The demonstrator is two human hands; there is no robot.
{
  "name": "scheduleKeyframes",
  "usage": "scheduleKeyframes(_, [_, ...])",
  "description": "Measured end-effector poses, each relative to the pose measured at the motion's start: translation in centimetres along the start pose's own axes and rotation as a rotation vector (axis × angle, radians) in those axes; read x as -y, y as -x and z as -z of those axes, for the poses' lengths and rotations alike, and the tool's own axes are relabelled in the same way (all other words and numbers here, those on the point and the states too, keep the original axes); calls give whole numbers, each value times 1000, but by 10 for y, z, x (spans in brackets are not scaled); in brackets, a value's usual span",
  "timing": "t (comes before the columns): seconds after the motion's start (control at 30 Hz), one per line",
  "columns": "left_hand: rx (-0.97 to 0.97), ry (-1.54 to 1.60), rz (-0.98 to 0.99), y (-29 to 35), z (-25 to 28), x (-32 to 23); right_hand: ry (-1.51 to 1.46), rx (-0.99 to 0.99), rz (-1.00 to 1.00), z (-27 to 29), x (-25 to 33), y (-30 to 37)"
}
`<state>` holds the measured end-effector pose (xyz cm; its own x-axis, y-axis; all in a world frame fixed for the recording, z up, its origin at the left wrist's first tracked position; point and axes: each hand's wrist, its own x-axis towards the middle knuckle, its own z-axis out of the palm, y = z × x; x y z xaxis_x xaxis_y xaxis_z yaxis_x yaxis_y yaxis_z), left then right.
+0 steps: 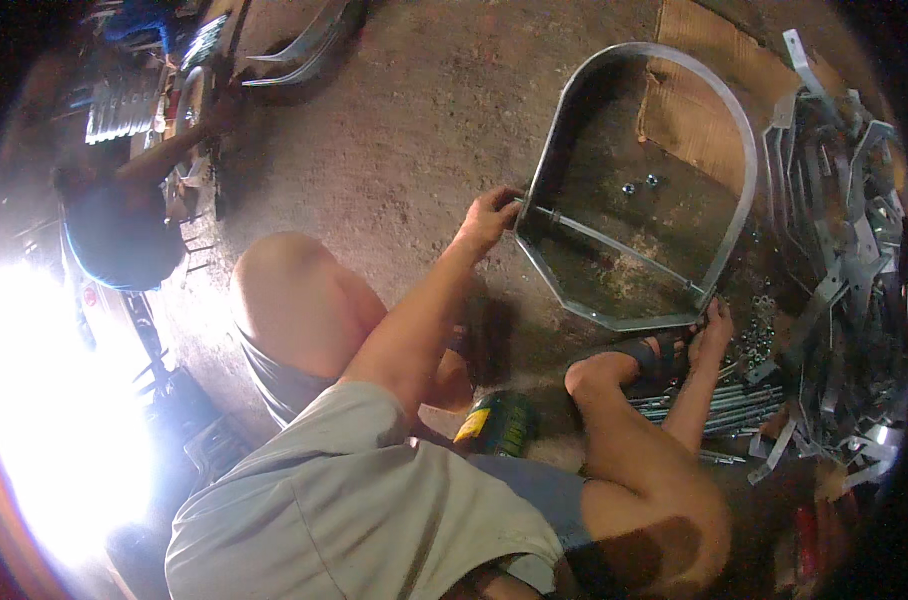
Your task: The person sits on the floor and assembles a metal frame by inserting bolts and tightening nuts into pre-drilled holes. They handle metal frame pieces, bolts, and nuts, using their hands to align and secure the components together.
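Observation:
A galvanised metal strap frame (pixel 747 150), rounded at the far end and angled at the near end, stands on edge on the floor. A thin metal rod (pixel 614 243) spans it from side to side. My left hand (pixel 492 218) is closed at the rod's left end, just outside the frame; the fingertips partly cover that end. At the near right corner, my right hand (pixel 714 330) has its fingers closed against the frame beside the rod's right end. What small part those fingers may hold is hidden. Two nuts (pixel 629 188) lie on the floor inside the frame.
Bent metal brackets (pixel 839 250) are heaped at the right. Loose nuts (pixel 759 335) and a stack of rods (pixel 734 408) lie near my foot. A dark can (pixel 496 424) stands between my legs. Cardboard (pixel 699 110) lies beyond. Another person (pixel 124 230) works at far left.

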<state>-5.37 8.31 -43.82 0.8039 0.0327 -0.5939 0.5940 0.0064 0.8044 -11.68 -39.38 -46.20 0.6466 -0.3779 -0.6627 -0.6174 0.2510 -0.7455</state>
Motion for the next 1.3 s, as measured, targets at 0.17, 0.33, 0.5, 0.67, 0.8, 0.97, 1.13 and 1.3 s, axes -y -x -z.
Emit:
scheduleKeyframes(0.17, [-113, -153, -53, -5, -5, 15, -10, -109, -23, -24, 24, 22])
scheduleKeyframes(0.33, [-244, -361, -45, -6, -11, 14, 73, -109, -66, -24, 21, 14])
scheduleKeyframes(0.5, [-401, -588, -75, -6, -11, 9, 133, -145, -105, -44, 33, 24])
scheduleKeyframes(0.67, [-382, -550, 237, 5, -46, -31, 202, -155, -156, -16, 14, 6])
scheduleKeyframes(0.8, [-251, -183, 21, 0, -13, -2, 249, -244, -213, -44, 43, 23])
scheduleKeyframes(0.97, [-99, -4, 63, -2, 1, 4, 310, -152, -150, -41, 56, 36])
scheduleKeyframes(1.13, [-118, 1, 73, -7, -12, 0, 242, -206, -76, -31, 25, 29])
scheduleKeyframes(1.3, [-337, -76, 2, 12, -22, -14, 76, -652, 162, -18, 4, 53])
